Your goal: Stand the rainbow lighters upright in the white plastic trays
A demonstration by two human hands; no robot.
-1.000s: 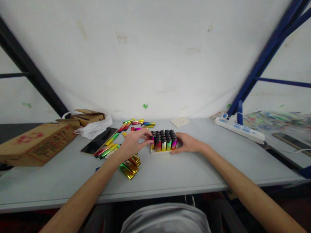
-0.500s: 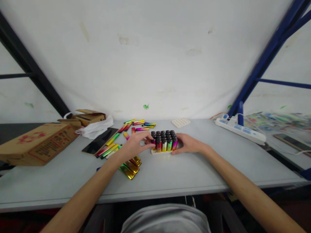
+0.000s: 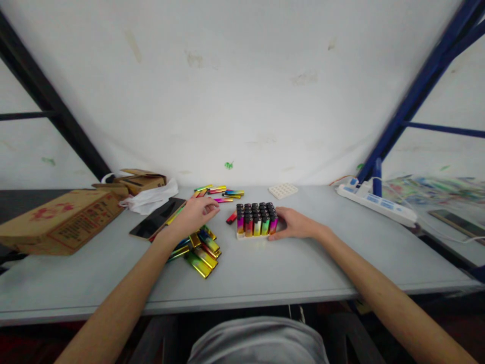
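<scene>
Rows of upright lighters [image 3: 256, 222] with black tops and colourful shiny bodies stand packed in a white tray [image 3: 253, 237] at the middle of the table. My right hand [image 3: 291, 223] grips the right end of this tray, thumb at the front and fingers behind. Over the loose lighters to the left hovers my left hand [image 3: 197, 215], fingers apart and slightly curled, with nothing visible in it. Under and in front of it lies a heap of gold, green and blue lighters [image 3: 204, 255]. One red lighter [image 3: 231, 218] lies just left of the tray.
More loose lighters [image 3: 223, 192] lie near the wall. A second white tray [image 3: 283, 190] sits behind the full one. At left are a dark flat panel [image 3: 157, 218], a white plastic bag [image 3: 153, 197] and a cardboard box [image 3: 60, 220]. A power strip [image 3: 377, 203] lies at right.
My left hand has moved left, away from the tray to above the loose lighters, uncovering the red lighter beside the tray. My right hand has stayed at the tray's right end.
</scene>
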